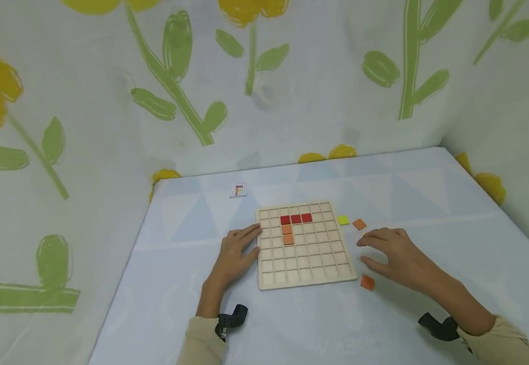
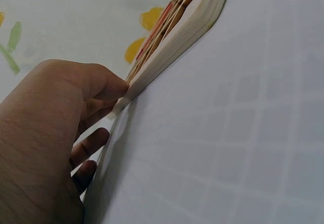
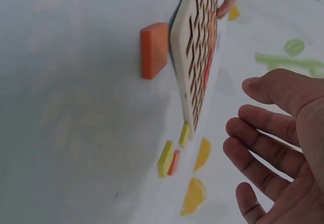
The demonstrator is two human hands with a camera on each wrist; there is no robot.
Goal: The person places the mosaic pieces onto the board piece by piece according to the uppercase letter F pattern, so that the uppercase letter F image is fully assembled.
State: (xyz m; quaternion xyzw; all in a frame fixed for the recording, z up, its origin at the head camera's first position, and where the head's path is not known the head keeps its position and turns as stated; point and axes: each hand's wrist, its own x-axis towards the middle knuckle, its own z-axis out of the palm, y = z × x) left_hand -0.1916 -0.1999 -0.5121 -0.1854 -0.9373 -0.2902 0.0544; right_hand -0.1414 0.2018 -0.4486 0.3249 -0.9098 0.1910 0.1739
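Note:
A wooden grid board [image 1: 310, 263] lies on the table with three red tiles [image 1: 296, 219] in a row and two orange tiles [image 1: 288, 234] below the leftmost one. My left hand [image 1: 234, 256] rests at the board's left edge, its thumb and fingertips touching the side. To the right of the board, my right hand [image 1: 394, 253] hovers with fingers spread and nothing between them. Near it lie a loose orange tile [image 1: 367, 283], another orange tile [image 1: 359, 224] and a yellow-green tile [image 1: 344, 220]. A yellow tile [image 3: 165, 159] shows in the right wrist view, mostly hidden by my fingers in the head view.
Behind the board lies a small card [image 1: 238, 190] printed with a grid and a coloured pattern. The table [image 1: 164, 284] has a pale blue-and-white cover. A flower-printed curtain [image 1: 310, 101] hangs at the back and sides.

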